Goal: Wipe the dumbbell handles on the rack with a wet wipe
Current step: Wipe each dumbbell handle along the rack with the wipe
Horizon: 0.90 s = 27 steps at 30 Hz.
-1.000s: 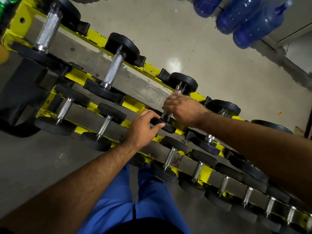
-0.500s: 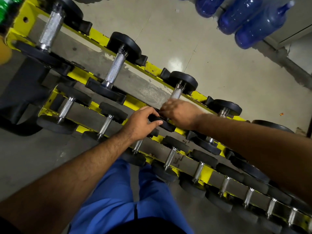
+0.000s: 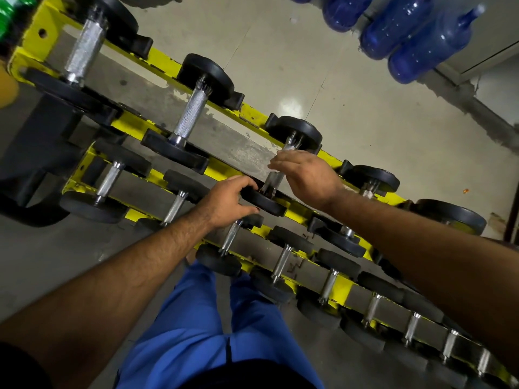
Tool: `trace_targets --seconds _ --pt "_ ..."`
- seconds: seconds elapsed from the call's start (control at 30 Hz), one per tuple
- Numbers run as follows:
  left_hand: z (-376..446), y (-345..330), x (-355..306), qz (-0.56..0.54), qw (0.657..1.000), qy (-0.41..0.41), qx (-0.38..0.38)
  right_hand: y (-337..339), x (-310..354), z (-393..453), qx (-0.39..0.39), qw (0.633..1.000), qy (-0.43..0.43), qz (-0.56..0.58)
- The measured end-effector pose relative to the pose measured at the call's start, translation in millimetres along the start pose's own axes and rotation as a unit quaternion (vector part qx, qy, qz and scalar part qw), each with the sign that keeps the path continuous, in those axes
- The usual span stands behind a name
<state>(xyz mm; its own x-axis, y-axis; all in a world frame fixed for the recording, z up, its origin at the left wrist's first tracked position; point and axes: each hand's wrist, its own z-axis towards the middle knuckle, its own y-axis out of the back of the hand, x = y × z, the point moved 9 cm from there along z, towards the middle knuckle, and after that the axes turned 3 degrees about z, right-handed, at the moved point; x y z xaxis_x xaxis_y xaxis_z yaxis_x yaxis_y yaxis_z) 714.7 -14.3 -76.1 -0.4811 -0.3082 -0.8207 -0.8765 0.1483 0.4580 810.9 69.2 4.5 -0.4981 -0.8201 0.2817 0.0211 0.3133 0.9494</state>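
A yellow two-tier rack (image 3: 222, 167) holds black-headed dumbbells with knurled steel handles. My right hand (image 3: 307, 175) is curled over the handle (image 3: 273, 179) of the third dumbbell on the upper tier, about halfway along it. No wet wipe shows; whatever is under the palm is hidden. My left hand (image 3: 229, 200) grips the rim of that dumbbell's near black head (image 3: 265, 204). Its far head (image 3: 302, 129) rests in the back cradle.
Two bigger dumbbells (image 3: 191, 119) lie to the left on the upper tier, with more to the right. Several small dumbbells (image 3: 280, 262) fill the lower tier in front of my blue trousers (image 3: 196, 327). Blue water bottles (image 3: 421, 32) lie on the floor behind the rack.
My right hand slid down the handle toward the near head, then back up toward the far head. My left hand stayed on the near head.
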Motion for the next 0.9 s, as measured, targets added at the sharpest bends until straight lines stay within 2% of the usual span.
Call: trace_targets --seconds 0.27,0.43,0.57,0.63,0.73,0.9 --pt "3 -7 -2 0.063 0.998 -0.009 0.002 5 3 1 -0.042 0.999 -0.009 -0.001" --pt "3 -8 -9 0.09 0.995 -0.05 0.001 6 -2 5 -0.033 0.999 -0.022 -0.007" --pt "1 -4 -17 0.158 0.982 -0.096 -0.021 8 -5 4 -0.036 0.999 -0.023 -0.015" --pt "-1 -4 -29 0.211 0.968 -0.134 -0.033 9 -8 5 -0.042 0.999 -0.027 -0.015" --pt "-9 -11 -48 0.316 0.928 -0.193 -0.047 13 -15 2 -0.058 0.997 -0.043 -0.011" --pt "-16 -31 -67 0.425 0.873 -0.233 -0.064 16 -14 -4 -0.074 0.997 -0.03 -0.011"
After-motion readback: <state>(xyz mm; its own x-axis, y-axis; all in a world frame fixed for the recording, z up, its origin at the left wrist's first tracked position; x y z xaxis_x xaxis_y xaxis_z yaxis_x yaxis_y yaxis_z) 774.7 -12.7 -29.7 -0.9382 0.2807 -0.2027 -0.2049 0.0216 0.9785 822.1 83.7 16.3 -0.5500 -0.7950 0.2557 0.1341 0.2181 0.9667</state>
